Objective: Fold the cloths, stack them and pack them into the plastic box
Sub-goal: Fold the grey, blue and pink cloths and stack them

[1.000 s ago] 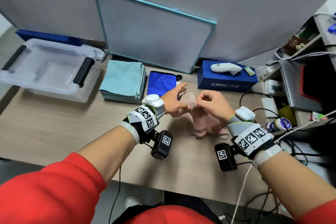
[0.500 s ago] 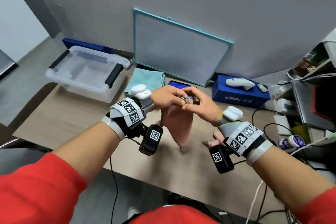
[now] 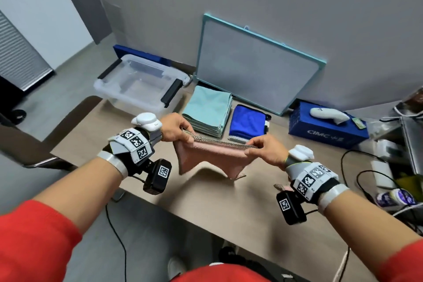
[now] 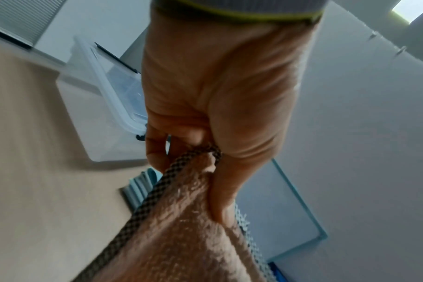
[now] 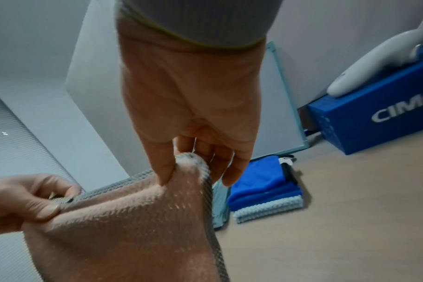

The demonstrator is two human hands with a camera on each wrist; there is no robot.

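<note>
Pink cloth (image 3: 212, 158) held above the table (image 3: 206, 208), its checked top hem pulled taut and its lower corners hanging toward the bare near strip of tabletop. Left hand (image 3: 175, 129) pinches one upper corner, right hand (image 3: 266, 152) the other, thumbs over the hem and knuckles raised. Behind the cloth: a stack of folded teal cloths (image 3: 207, 111) beside a folded blue cloth (image 3: 247, 122); the clear plastic box (image 3: 137, 89) stands open at far left, before the grey wall
</note>
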